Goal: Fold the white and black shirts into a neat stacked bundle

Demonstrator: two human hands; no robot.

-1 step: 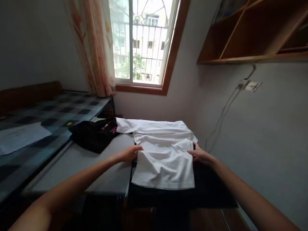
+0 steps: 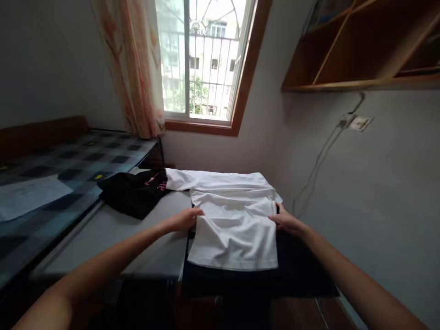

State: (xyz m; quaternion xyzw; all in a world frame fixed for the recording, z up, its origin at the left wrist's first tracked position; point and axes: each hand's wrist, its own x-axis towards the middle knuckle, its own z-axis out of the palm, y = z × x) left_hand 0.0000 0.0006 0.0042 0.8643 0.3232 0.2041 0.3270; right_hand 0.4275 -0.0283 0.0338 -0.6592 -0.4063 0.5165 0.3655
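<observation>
Head view: I look from the wearer's head, forward and down along both forearms.
Facing: toward the window (image 2: 202, 59) and the room's corner, with the grey table (image 2: 151, 252) below.
Nearness: close; the white shirt (image 2: 233, 224) fills the lower centre.
Shared views: one camera only.

shirt (image 2: 233, 224) on table (image 2: 151, 250) | garment (image 2: 134, 192) left, perhaps overlapped | bed (image 2: 51, 183) far left

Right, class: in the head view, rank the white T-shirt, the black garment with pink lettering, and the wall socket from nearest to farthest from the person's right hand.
1. white T-shirt: touching the right hand, just to its left.
2. black garment: farther left, beyond the left hand.
3. wall socket: high on the right wall; comparable to the garment in the image, so hard to call.
</observation>
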